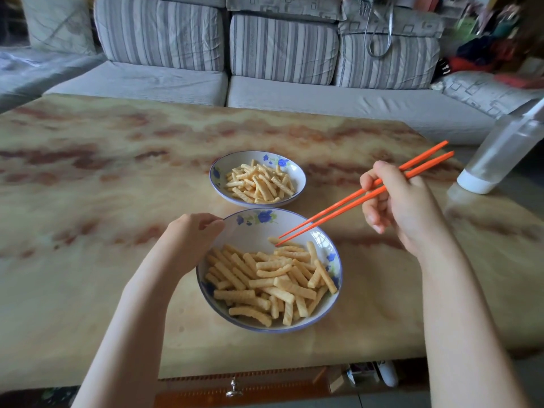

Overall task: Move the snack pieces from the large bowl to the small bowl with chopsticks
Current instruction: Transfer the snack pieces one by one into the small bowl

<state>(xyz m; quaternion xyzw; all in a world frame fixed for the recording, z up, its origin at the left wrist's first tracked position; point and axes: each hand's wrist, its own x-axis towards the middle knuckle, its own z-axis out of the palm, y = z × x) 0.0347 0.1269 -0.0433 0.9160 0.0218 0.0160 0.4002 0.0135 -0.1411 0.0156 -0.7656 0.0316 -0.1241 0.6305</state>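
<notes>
The large white bowl point(250, 231) with blue flowers stands near me on the table, holding several ridged yellow snack pieces point(270, 284). My left hand point(191, 237) grips its far left rim. My right hand point(400, 204) holds a pair of orange chopsticks point(347, 201). Their tips are close together, inside the large bowl beside a snack piece at the pile's far edge. I cannot tell whether they pinch it. The small bowl point(297, 175), also flowered, sits just beyond the large one and holds several snack pieces point(259, 182).
A clear plastic bottle point(503, 154) with a white cap leans at the table's right edge. A striped grey sofa point(265, 54) runs along the far side of the marbled table point(103, 172). A drawer knob point(234, 387) shows below the near edge.
</notes>
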